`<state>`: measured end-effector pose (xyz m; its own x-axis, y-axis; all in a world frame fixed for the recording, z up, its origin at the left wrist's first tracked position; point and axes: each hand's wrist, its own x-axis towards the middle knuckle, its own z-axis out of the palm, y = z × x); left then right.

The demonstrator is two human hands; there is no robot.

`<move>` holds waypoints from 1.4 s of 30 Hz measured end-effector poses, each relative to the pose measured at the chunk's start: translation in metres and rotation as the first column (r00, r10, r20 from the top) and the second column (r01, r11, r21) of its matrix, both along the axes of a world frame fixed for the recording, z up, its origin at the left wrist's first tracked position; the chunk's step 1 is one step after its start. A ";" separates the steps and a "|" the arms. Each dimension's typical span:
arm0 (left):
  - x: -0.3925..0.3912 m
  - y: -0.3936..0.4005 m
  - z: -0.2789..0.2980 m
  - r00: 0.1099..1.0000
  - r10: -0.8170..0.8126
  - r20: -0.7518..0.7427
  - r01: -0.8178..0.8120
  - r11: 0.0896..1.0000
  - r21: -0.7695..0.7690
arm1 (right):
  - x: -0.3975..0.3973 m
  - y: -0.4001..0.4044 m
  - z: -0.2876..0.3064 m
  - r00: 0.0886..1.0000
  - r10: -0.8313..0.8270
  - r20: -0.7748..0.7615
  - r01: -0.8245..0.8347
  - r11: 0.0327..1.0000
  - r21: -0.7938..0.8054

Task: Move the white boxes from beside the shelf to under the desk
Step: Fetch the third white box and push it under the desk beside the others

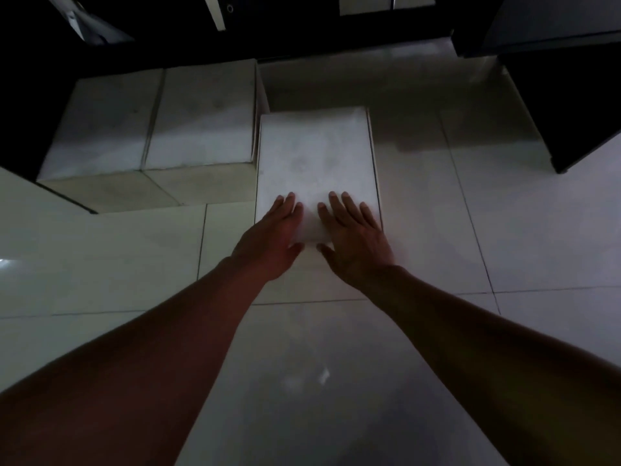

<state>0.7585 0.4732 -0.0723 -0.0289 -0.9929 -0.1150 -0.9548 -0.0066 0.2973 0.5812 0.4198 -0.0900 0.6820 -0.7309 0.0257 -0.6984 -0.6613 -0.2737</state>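
White box (316, 163) lies lengthwise ahead of your flat, spread hands, left (275, 237) and right (356, 237), equally near; push forward.

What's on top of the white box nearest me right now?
Both hands lie flat on the near end of the white box: left hand, right hand, fingers spread. The rest of its lid is bare. The lid under the palms is covered.
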 end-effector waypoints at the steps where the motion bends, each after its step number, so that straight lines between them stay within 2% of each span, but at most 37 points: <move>1: 0.002 -0.003 0.001 1.000 0.002 0.002 -0.002 1.000 0.013 | 0.002 -0.003 0.001 1.000 0.009 -0.002 -0.009 1.000 0.016; 8: 0.023 -0.032 -0.013 1.000 -0.009 -0.022 0.008 0.998 -0.069 | 0.018 -0.045 -0.008 1.000 0.007 0.020 -0.008 1.000 0.012; 16: 0.037 -0.084 -0.024 0.998 -0.001 -0.055 -0.007 0.987 -0.160 | 0.056 -0.085 -0.011 0.991 -0.106 -0.076 0.103 0.994 -0.047; 23: 0.053 -0.118 -0.038 0.999 0.002 -0.041 -0.011 0.972 -0.234 | 0.072 -0.120 -0.014 0.993 -0.098 -0.065 0.094 0.993 -0.066; 42: 0.069 -0.138 -0.039 1.000 -0.002 -0.005 0.000 0.972 -0.235 | 0.088 -0.140 -0.013 0.989 -0.106 -0.102 0.101 0.994 -0.051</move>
<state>0.8271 0.3351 -0.1113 -0.0300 -0.9922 0.1213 -0.9533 0.0649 0.2951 0.6695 0.2800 -0.1030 0.6032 -0.7976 -0.0070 -0.7871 -0.5938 -0.1670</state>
